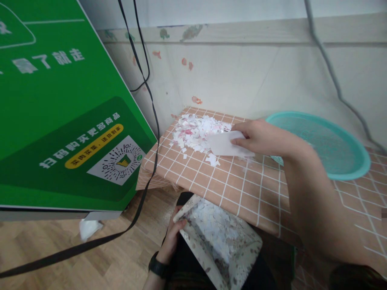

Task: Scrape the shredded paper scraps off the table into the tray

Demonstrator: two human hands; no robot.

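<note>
My right hand grips a flat white card, thumb on the near face. The card's left end touches a pile of torn white paper scraps, some pinkish, on the tabletop. Below the table's front edge, my left hand is closed on the left rim of a speckled pale box, which is tilted on my lap. Many more small paper scraps lie inside that box. The left fingers behind the rim are mostly hidden.
The table has a brown cloth with white grid lines. A turquoise mesh basket stands at the right. At the left a green sign leans over the floor, with a black strap hanging beside it. A wall closes off the back.
</note>
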